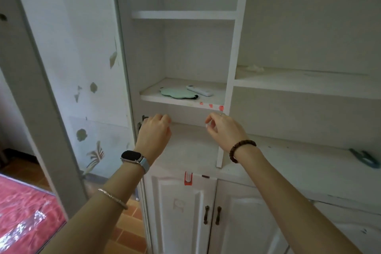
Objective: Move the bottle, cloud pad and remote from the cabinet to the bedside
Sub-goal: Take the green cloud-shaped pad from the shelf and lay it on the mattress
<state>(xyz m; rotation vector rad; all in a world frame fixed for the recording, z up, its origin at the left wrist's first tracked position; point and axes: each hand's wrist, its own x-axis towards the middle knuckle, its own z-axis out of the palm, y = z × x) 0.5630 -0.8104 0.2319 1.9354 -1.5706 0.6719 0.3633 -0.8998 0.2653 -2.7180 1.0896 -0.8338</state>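
A pale green cloud pad [177,93] lies flat on a shelf of the white cabinet [231,80], with a white remote [199,90] just right of it. No bottle shows in this view. My left hand [155,132] hangs below that shelf with its fingers curled and nothing in it. My right hand [223,130] is at the same height, to the right, fingers loosely bent and apart, holding nothing. Both hands are a short way below the shelf's front edge, touching neither object.
An open cabinet door [68,80] with peeling stickers stands at the left. A bed with a red cover [22,208] sits at bottom left. Lower cabinet doors with dark handles [212,214] are below. A blue-green clip [365,158] lies on the right counter.
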